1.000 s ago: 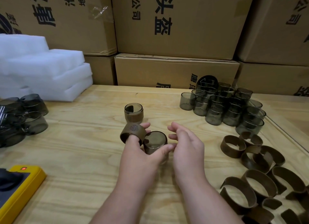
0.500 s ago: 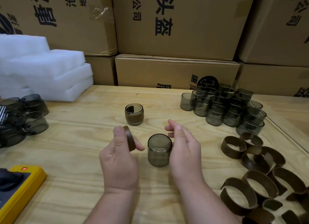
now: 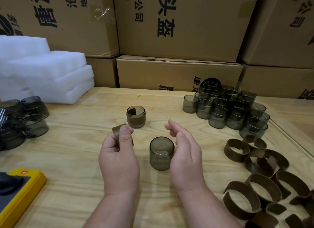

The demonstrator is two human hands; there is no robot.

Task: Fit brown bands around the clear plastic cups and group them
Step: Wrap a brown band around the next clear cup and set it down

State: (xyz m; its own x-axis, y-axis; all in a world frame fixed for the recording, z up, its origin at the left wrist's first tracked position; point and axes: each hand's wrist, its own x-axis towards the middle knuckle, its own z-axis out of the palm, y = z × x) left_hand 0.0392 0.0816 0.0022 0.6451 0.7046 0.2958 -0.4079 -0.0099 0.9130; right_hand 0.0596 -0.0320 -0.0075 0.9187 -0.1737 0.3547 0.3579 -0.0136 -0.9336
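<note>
Cups and bands lie spread across the wooden table, and reading from the left the first thing is a yellow device at the near left corner, with a red light on its top. Behind it a dark heap of tinted cups lies on its side at the left edge, in front of stacked white foam sheets. Toward the middle, the left hand grips a brown band, thumb curled over its front and fingers closed behind, the band held edge-on above the table. Just beyond that hand a banded cup stands upright, its brown sleeve wrapped around the lower wall. Nearer the viewer, between the two hands, a bare cup stands upright on the table; neither band nor left hand touches it. The right hand is just beside this cup, palm turned toward it, fingers loosely bent and spread with nothing in them; whether the palm touches the cup's wall cannot be told. Farther right, a cluster of unbanded cups stands at the far edge, partly stacked. In front of that, loose brown bands lie scattered along the right side, overlapping one another. Cardboard boxes printed with black characters rise behind the table.
</note>
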